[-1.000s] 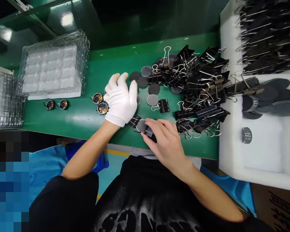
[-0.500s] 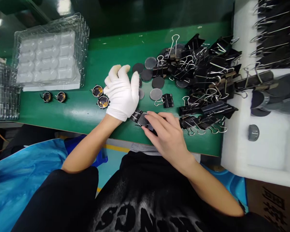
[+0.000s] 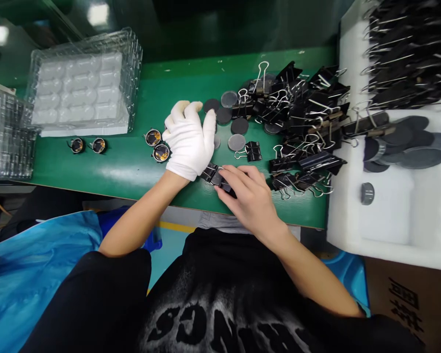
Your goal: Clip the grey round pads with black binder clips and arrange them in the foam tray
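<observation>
My left hand (image 3: 190,142), in a white glove, rests with its fingers apart on the green table, beside two round watch-like pieces (image 3: 161,152) with dark, gold-patterned faces. My bare right hand (image 3: 248,196) has thumb and fingers closed on a black binder clip (image 3: 227,187) near the table's front edge. That clip sits against a round dark disc (image 3: 216,177), and another black clip (image 3: 208,172) is at the disc's left side, by the glove's cuff. My fingers partly hide the clip. Several loose discs (image 3: 239,126) and a single small binder clip (image 3: 253,151) lie beyond my hands.
A heap of binder clips (image 3: 297,113) covers the table's right part. Further right stands a white foam box (image 3: 349,196) with more clips and dark discs (image 3: 422,157). Clear plastic trays (image 3: 81,93) are stacked at left, with two more watch-like pieces (image 3: 99,145) before them. A person's blue garment (image 3: 44,264) shows lower left.
The view has shifted slightly, so the foam box and clip heap appear further left. Both hands keep nearly the same pose, with the right hand still on the clip.
</observation>
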`<move>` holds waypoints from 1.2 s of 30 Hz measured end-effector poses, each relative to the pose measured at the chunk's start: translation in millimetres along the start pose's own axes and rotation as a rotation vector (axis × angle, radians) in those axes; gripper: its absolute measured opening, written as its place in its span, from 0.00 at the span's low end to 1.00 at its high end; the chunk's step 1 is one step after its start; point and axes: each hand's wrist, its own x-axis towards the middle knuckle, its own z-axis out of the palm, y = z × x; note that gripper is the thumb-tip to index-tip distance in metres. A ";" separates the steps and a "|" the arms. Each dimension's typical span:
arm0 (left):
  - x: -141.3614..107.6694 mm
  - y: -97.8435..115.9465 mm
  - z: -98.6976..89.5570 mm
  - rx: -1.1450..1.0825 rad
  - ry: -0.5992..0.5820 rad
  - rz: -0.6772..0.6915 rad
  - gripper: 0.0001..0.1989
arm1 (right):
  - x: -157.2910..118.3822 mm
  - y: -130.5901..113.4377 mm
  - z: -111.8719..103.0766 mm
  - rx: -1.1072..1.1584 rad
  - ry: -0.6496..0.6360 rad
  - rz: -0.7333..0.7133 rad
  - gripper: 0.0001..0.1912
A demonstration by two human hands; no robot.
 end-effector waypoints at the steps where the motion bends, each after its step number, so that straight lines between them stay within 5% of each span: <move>1: 1.1 3.4 -4.8 -0.012 0.003 0.005 0.33 | 0.3 -1.5 -1.4 0.029 -0.004 0.012 0.14; 4: 1.7 17.9 -33.8 -0.162 -0.110 0.082 0.31 | 2.4 -6.8 -14.8 0.239 0.007 0.122 0.13; 8: -6.1 44.9 -82.8 -0.325 -0.567 0.288 0.23 | 5.0 -6.2 -48.6 0.719 -0.089 0.418 0.13; 10: -11.2 61.5 -95.3 -0.177 -0.636 0.304 0.17 | 4.6 -1.1 -65.6 0.949 -0.185 0.519 0.19; 13: -16.2 88.9 -93.2 -0.105 -0.614 0.149 0.22 | 0.4 8.4 -86.0 1.091 -0.274 0.562 0.23; 17: -20.6 119.7 -76.0 -0.171 -0.589 -0.008 0.24 | -11.3 15.0 -107.5 0.788 -0.175 0.466 0.11; 23: -38.6 130.0 -62.9 -0.364 -0.639 0.212 0.14 | -27.9 28.7 -163.4 0.545 -0.125 0.356 0.06; 27: -57.7 117.7 -53.1 -0.392 -0.592 0.293 0.18 | -52.0 77.1 -242.1 0.126 0.062 0.263 0.08; 31: -74.5 102.7 -40.6 -0.367 -0.610 0.260 0.17 | -105.3 145.0 -315.3 -0.239 0.087 0.290 0.12; 36: -83.9 94.4 -28.8 -0.405 -0.649 0.247 0.17 | -163.0 199.0 -328.9 -0.542 -0.071 0.555 0.14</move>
